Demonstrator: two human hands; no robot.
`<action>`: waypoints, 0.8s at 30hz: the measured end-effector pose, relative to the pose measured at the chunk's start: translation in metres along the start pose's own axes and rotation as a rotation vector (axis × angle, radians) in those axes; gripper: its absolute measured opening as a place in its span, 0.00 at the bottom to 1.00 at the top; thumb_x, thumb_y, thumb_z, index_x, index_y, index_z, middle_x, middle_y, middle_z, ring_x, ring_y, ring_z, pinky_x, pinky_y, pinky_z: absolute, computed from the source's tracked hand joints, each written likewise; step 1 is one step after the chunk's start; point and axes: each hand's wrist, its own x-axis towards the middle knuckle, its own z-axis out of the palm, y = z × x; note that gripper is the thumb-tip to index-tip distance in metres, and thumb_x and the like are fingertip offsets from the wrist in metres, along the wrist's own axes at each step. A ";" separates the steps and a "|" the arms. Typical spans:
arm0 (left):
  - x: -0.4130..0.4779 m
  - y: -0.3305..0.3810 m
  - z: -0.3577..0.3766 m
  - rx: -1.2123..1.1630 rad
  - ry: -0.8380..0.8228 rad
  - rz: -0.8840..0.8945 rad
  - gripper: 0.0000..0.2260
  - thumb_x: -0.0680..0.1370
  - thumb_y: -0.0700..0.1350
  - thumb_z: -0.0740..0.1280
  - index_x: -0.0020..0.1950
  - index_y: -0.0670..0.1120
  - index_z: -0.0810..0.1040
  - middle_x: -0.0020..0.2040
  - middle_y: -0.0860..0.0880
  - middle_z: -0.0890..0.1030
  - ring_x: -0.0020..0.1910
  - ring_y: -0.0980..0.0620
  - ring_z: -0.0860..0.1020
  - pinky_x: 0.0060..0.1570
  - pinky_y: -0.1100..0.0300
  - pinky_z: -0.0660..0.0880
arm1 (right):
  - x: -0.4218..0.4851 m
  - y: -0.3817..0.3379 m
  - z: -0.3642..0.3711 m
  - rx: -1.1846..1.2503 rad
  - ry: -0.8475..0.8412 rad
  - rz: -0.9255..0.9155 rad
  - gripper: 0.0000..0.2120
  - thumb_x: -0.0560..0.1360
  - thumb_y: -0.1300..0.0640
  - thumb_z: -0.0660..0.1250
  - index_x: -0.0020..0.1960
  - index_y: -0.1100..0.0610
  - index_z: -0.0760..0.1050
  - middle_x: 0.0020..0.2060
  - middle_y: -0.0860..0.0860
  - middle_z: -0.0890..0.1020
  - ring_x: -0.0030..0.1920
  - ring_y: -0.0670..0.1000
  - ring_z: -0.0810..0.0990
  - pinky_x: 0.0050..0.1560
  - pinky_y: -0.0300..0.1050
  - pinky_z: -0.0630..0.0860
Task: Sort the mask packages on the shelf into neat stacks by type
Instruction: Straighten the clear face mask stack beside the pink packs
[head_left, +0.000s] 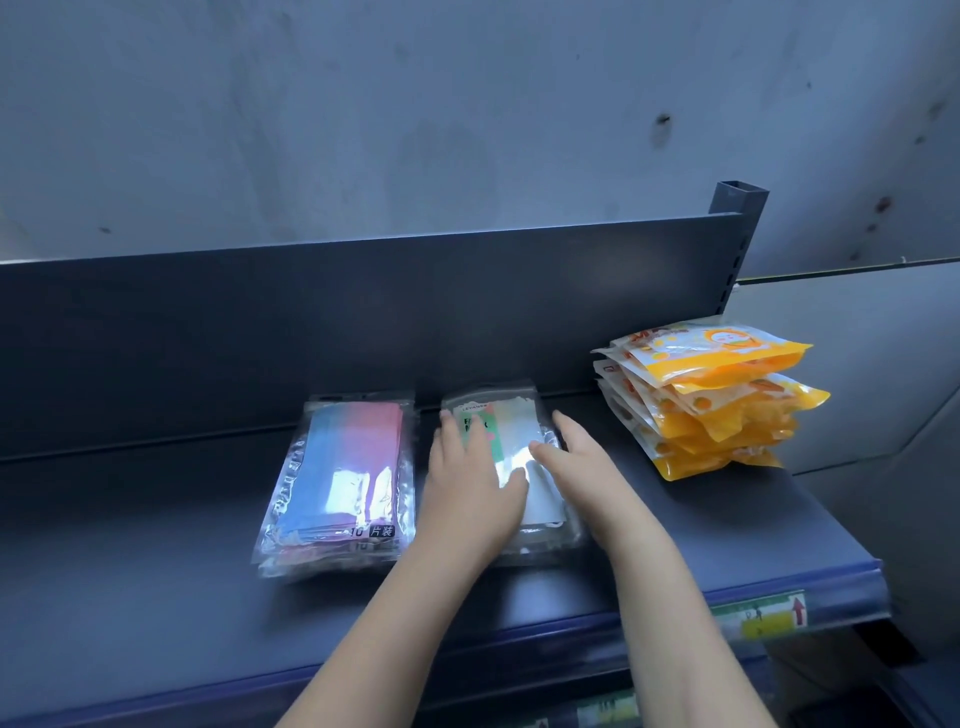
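Observation:
Three stacks of mask packages lie on the dark shelf (156, 545). On the left is a stack of clear packs with blue and pink masks (340, 478). In the middle is a stack of clear packs with white masks and a green label (511, 415). My left hand (467, 478) lies flat on top of this middle stack, fingers straight. My right hand (576, 452) touches the stack's right side with straight fingers. At the right stands a taller, uneven stack of orange and yellow packs (706, 400).
The shelf's back panel (363, 322) rises behind the stacks, with an upright post (737, 208) at its right end. A price label (758, 616) sits on the blue front rail. A grey wall is behind.

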 end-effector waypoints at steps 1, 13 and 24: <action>-0.001 -0.001 -0.001 0.055 -0.016 0.065 0.37 0.81 0.57 0.64 0.86 0.50 0.50 0.86 0.47 0.38 0.85 0.45 0.41 0.82 0.46 0.50 | 0.000 0.001 -0.002 -0.020 0.007 -0.011 0.32 0.83 0.54 0.64 0.84 0.51 0.57 0.83 0.45 0.61 0.81 0.48 0.61 0.73 0.44 0.62; -0.005 -0.027 -0.011 0.346 -0.239 0.370 0.49 0.69 0.57 0.76 0.82 0.64 0.49 0.86 0.55 0.44 0.84 0.50 0.40 0.81 0.37 0.47 | -0.007 0.002 0.000 0.072 -0.014 0.072 0.30 0.85 0.49 0.62 0.84 0.49 0.57 0.82 0.44 0.62 0.81 0.49 0.62 0.72 0.46 0.62; -0.018 -0.018 -0.003 -0.073 -0.055 0.197 0.42 0.76 0.59 0.73 0.85 0.56 0.54 0.87 0.55 0.43 0.84 0.54 0.41 0.82 0.50 0.49 | -0.010 0.005 0.003 0.208 -0.007 0.063 0.30 0.82 0.51 0.64 0.82 0.55 0.62 0.77 0.45 0.69 0.76 0.49 0.69 0.75 0.49 0.65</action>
